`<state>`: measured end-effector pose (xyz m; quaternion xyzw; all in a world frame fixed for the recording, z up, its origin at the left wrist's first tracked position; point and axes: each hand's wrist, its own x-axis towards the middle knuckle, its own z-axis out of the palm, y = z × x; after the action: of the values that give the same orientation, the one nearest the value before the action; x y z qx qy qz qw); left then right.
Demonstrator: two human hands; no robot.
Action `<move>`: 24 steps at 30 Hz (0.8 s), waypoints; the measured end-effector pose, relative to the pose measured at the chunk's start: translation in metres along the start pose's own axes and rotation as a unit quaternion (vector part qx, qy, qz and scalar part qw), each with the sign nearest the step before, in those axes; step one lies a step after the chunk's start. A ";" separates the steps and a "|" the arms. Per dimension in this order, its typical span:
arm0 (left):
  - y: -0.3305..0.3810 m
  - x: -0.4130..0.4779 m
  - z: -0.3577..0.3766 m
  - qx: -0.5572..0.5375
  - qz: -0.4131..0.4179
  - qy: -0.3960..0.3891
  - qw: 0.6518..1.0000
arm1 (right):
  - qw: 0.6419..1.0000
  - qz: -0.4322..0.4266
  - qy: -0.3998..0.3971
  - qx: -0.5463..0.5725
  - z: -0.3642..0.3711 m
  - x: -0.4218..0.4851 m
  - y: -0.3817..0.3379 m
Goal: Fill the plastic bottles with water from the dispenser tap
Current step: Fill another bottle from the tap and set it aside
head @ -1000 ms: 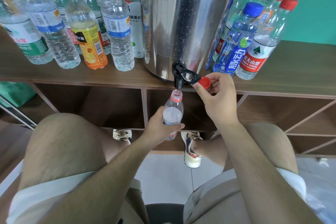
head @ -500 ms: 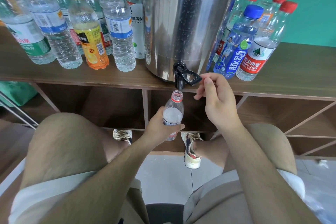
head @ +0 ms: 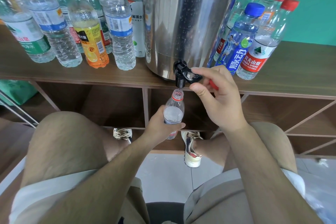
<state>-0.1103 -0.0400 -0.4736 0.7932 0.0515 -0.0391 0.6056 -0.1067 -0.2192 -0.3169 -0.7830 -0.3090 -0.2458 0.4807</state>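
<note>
The left hand (head: 160, 125) has its grip tight round a small open bottle (head: 173, 112), holding it just under the black tap (head: 180, 80) of the big metal tank (head: 181, 14) on the worktop (head: 291, 71). The right hand (head: 221, 100) pinches the tap handle (head: 192, 76) and tucks a red cap (head: 213, 84) in its fingers.

We lose the top of the tall stainless-steel water dispenser (head: 181, 23) past the upper edge. The curled fingers of the right hand (head: 220, 100) cover most of the small red bottle cap (head: 213, 84) and part of the black plastic tap lever (head: 188, 74), while the left hand (head: 160, 125) wraps over the lower body of the clear plastic bottle with the red neck ring (head: 173, 112). We cannot tell how full that bottle is, nor read the fine print on the labels of the standing bottles (head: 120, 29).
</note>
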 end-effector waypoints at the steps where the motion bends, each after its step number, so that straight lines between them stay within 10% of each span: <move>1: 0.000 0.000 0.000 0.000 0.001 0.001 1.000 | 1.000 -0.005 -0.008 -0.010 0.000 0.001 0.000; 24: 0.002 -0.001 -0.001 0.016 0.000 0.006 1.000 | 0.977 -0.131 0.009 -0.171 0.014 0.004 0.001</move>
<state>-0.1110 -0.0398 -0.4712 0.8029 0.0544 -0.0346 0.5927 -0.1017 -0.2060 -0.3205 -0.8042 -0.3579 -0.3623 0.3064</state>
